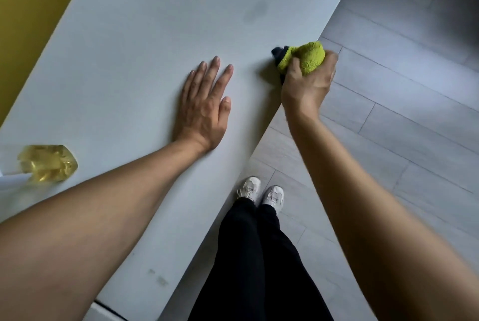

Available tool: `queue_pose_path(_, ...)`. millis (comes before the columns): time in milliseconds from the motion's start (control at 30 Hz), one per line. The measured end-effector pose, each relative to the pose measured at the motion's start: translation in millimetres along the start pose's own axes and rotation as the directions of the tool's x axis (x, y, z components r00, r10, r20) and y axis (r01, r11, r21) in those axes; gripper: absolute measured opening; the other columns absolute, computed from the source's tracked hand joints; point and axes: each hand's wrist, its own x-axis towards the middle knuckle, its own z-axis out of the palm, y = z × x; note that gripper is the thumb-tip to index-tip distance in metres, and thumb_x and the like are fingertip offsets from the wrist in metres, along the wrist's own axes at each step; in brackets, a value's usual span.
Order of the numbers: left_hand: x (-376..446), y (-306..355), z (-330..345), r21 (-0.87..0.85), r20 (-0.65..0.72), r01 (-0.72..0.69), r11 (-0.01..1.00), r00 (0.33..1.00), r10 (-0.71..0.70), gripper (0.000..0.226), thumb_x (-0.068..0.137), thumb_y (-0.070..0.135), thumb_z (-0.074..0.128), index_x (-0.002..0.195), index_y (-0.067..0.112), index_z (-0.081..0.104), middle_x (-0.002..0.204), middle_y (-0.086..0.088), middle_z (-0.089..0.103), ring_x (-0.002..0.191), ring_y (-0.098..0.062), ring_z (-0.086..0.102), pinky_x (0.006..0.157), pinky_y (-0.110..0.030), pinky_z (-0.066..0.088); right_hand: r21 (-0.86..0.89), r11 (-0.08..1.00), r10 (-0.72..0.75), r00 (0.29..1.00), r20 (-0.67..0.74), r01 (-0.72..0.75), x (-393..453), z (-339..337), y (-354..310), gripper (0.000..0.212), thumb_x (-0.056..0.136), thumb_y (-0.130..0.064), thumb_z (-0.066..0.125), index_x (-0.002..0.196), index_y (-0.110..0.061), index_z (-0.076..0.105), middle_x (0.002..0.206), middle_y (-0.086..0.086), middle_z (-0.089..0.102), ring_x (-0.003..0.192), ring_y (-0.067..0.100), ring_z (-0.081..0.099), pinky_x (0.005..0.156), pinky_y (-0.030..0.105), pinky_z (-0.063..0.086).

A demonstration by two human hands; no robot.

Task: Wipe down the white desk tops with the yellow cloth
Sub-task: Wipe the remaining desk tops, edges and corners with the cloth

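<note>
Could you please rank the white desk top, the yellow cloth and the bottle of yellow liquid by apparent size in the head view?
1. white desk top
2. bottle of yellow liquid, partly cut off and blurred
3. yellow cloth, bunched, about bottle-sized: unsure

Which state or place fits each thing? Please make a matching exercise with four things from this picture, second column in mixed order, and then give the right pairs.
Column one:
1. left hand
2. right hand
3. bottle
4. shoes

Column two:
A. on the grey floor, beside the desk edge
B. flat on the desk, fingers straight
C. at the left edge of the picture, holding yellow liquid
D. gripping the bunched cloth at the desk edge

Pairs: 1-B, 2-D, 3-C, 4-A
</note>
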Motion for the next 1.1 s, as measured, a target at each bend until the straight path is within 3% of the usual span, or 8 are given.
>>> queue_pose_path(200,-1.1,-1.1,-2.0,-0.012,-0.005,-0.013,1.000,1.000,0.013,0.061,0.100,0.028,0.040,0.160,0.018,0.040,0.168,-0.013,0.032,0.156,-0.035,0.028,0.129,-0.047,0.015,0.005,1.000,-0.018,0.995,0.100,0.018,-136.0,-17.5,49.1,0.043,0.086,-0.020,0.066,0.125,-0.012,0.051,0.114,0.008,0.057,0.103,0.024,0.056,0.086,0.029,0.041)
queue_pose_path(333,-2.0,-0.5,-4.8,-0.057,0.009,-0.008,0.998,1.000,0.009,0.059,0.100,0.028,0.037,0.157,0.015,0.044,0.166,-0.015,0.035,0.154,-0.037,0.031,0.128,-0.045,0.014,-0.001,1.000,0.024,0.995,0.095,-0.024,-183.3,-20.3,62.3,0.043,0.088,-0.019,0.069,0.127,-0.014,0.052,0.114,0.006,0.058,0.101,0.016,0.053,0.084,0.021,0.038)
queue_pose_path(433,-3.7,-5.4,-7.0,-0.108,0.021,-0.024,0.994,0.999,0.026,0.059,0.099,0.028,0.035,0.153,0.010,0.049,0.163,-0.020,0.038,0.152,-0.041,0.033,0.128,-0.046,0.014,-0.003,0.999,0.039,0.997,0.072,-0.039,-170.4,-17.2,54.6,0.036,0.088,-0.020,0.068,0.120,-0.012,0.052,0.109,0.009,0.059,0.096,0.024,0.056,0.078,0.025,0.037)
queue_pose_path(567,-18.5,-15.8,-10.8,-0.124,0.055,-0.089,0.988,0.994,0.097,0.060,0.099,0.026,0.031,0.153,0.005,0.048,0.163,-0.023,0.037,0.152,-0.043,0.033,0.128,-0.047,0.015,-0.056,0.998,0.038,0.999,0.006,-0.038,-104.9,-4.9,35.9,0.035,0.086,-0.030,0.063,0.113,-0.013,0.050,0.109,0.013,0.062,0.099,0.030,0.059,0.086,0.035,0.048)
queue_pose_path(767,-78.3,-30.9,-20.7,-0.127,0.049,-0.134,0.983,0.989,0.141,0.058,0.101,0.022,0.032,0.153,0.005,0.047,0.163,-0.021,0.038,0.152,-0.041,0.034,0.128,-0.045,0.017,-0.068,0.997,0.041,0.999,-0.027,-0.042,-93.4,0.7,33.1,0.033,0.092,-0.028,0.060,0.119,-0.013,0.048,0.114,0.010,0.061,0.101,0.025,0.059,0.078,0.023,0.040)
queue_pose_path(967,-138.6,-43.7,-27.7,-0.078,0.021,-0.199,0.977,0.979,0.201,0.055,0.103,0.026,0.037,0.155,0.011,0.047,0.164,-0.014,0.040,0.151,-0.039,0.036,0.128,-0.048,0.019,-0.038,0.999,0.022,0.998,-0.051,-0.024,-200.3,-3.2,66.5,0.040,0.078,-0.038,0.056,0.111,-0.016,0.051,0.105,0.012,0.063,0.097,0.031,0.061,0.086,0.039,0.051)
queue_pose_path(1100,-141.0,-42.6,-25.6,-0.085,-0.050,-0.200,0.976,0.979,0.196,0.052,0.102,0.020,0.041,0.152,0.011,0.052,0.161,-0.014,0.045,0.148,-0.040,0.041,0.126,-0.049,0.024,-0.020,0.999,0.028,1.000,0.000,-0.028,-298.6,-14.3,97.7,0.041,0.082,-0.037,0.060,0.118,-0.020,0.052,0.108,0.006,0.060,0.101,0.027,0.059,0.088,0.035,0.048)
